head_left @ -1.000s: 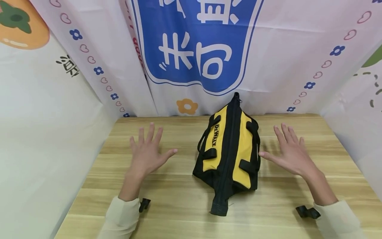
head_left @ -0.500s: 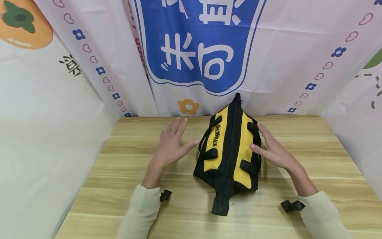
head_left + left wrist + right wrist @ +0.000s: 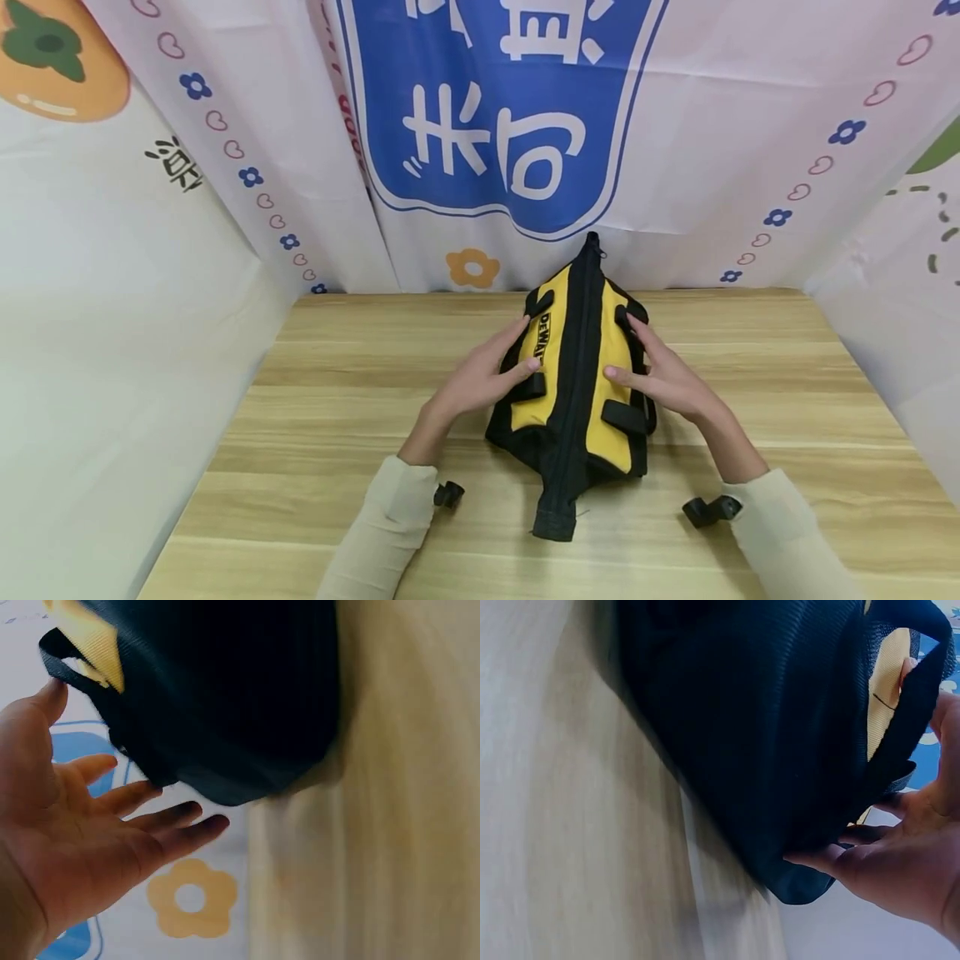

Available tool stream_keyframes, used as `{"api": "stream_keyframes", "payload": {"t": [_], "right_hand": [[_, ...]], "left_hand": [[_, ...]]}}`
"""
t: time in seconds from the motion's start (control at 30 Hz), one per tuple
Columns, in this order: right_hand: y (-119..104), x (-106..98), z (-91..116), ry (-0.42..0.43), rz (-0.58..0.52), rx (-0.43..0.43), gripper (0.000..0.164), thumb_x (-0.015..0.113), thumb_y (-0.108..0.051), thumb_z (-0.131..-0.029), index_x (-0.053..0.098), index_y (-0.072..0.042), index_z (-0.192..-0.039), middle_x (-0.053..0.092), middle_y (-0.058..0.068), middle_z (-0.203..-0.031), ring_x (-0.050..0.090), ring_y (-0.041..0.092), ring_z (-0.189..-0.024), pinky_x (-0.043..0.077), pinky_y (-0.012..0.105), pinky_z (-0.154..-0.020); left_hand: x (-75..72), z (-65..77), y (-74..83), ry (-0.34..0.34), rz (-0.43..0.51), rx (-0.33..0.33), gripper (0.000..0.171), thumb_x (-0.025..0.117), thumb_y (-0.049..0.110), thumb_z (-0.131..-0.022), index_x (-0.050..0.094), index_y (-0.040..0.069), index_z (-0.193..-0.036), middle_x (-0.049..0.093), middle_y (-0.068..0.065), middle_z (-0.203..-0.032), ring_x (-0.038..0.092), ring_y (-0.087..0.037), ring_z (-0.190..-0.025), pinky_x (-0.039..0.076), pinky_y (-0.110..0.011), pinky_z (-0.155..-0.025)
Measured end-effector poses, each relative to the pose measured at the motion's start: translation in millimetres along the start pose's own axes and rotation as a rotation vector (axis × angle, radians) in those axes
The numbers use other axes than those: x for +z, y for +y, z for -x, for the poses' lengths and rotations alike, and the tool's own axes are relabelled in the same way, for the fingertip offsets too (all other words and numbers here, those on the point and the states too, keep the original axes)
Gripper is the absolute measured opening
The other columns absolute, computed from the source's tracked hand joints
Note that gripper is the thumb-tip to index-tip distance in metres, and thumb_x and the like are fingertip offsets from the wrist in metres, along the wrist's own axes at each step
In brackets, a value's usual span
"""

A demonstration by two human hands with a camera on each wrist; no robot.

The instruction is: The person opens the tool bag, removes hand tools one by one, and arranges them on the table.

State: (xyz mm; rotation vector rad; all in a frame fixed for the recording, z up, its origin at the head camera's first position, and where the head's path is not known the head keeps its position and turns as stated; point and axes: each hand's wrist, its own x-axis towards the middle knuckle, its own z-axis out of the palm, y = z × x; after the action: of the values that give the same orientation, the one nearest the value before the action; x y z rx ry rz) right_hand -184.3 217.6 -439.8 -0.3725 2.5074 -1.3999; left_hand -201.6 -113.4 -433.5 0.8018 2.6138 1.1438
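A yellow and black DeWalt tool bag (image 3: pixel 573 367) stands on the table in the head view, its long black zip running front to back. My left hand (image 3: pixel 480 379) is at its left side, thumb over the yellow panel near the lettering. In the left wrist view that hand (image 3: pixel 97 817) has its fingers spread alongside the dark side and the thumb tip at a strap handle (image 3: pixel 75 675). On the opposite side my right hand (image 3: pixel 667 379) touches the bag. The right wrist view shows its fingertips (image 3: pixel 817 859) against the black side, beside the other strap handle (image 3: pixel 911 712).
The wood-grain table (image 3: pixel 337 433) ends at a white printed cloth backdrop (image 3: pixel 712 167) close behind the bag. White side walls (image 3: pixel 112 333) stand left and right. A small black device sits at each cuff (image 3: pixel 408 492).
Both hands have moved inward to the bag's sides, the left hand coming right and the right hand coming left. The bag has stayed in place.
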Motion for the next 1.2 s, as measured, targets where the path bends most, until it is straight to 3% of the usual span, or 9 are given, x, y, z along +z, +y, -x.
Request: {"api": "stream_keyframes", "payload": {"t": [0.23,0.67,0.97,1.2], "right_hand": [[-1.4,7.3,-9.4,-0.003,-0.008,-0.003,0.109,0.076,-0.045,-0.099,0.002,-0.018,-0.175,0.004,0.021,-0.181,0.009,0.053,-0.164,0.030,0.079,-0.124],[-14.0,32.2,-35.0,-0.055,-0.003,-0.037,0.111,0.078,-0.052,-0.096,0.007,-0.018,-0.175,0.007,0.020,-0.181,0.013,0.052,-0.164,0.030,0.078,-0.124],[-16.1,24.9,-38.0,-0.069,-0.028,-0.057,0.107,0.077,-0.047,-0.097,0.009,-0.018,-0.175,0.009,0.020,-0.181,0.014,0.050,-0.165,0.033,0.073,-0.126],[-27.2,11.6,-48.7,0.014,-0.020,-0.117,0.090,0.073,-0.040,-0.102,0.025,-0.013,-0.172,0.028,0.017,-0.177,0.026,0.042,-0.163,0.029,0.069,-0.130]], "left_hand": [[3.8,1.9,-4.2,0.033,0.092,-0.055,0.082,0.057,0.059,-0.107,0.022,0.024,-0.173,0.026,-0.004,-0.179,0.026,-0.028,-0.166,0.027,-0.054,-0.136],[-7.2,29.4,-11.1,0.099,0.151,-0.096,0.078,0.061,0.050,-0.108,0.025,0.024,-0.173,0.027,-0.007,-0.178,0.026,-0.030,-0.166,0.026,-0.056,-0.136],[-14.4,32.1,-10.0,0.089,0.141,-0.109,0.080,0.060,0.052,-0.108,0.023,0.026,-0.173,0.025,-0.007,-0.179,0.025,-0.031,-0.166,0.028,-0.057,-0.135],[-36.2,27.4,-11.9,0.117,0.051,-0.092,0.077,0.062,0.044,-0.108,0.027,0.018,-0.172,0.030,-0.011,-0.177,0.038,-0.039,-0.159,0.042,-0.062,-0.126]]}}
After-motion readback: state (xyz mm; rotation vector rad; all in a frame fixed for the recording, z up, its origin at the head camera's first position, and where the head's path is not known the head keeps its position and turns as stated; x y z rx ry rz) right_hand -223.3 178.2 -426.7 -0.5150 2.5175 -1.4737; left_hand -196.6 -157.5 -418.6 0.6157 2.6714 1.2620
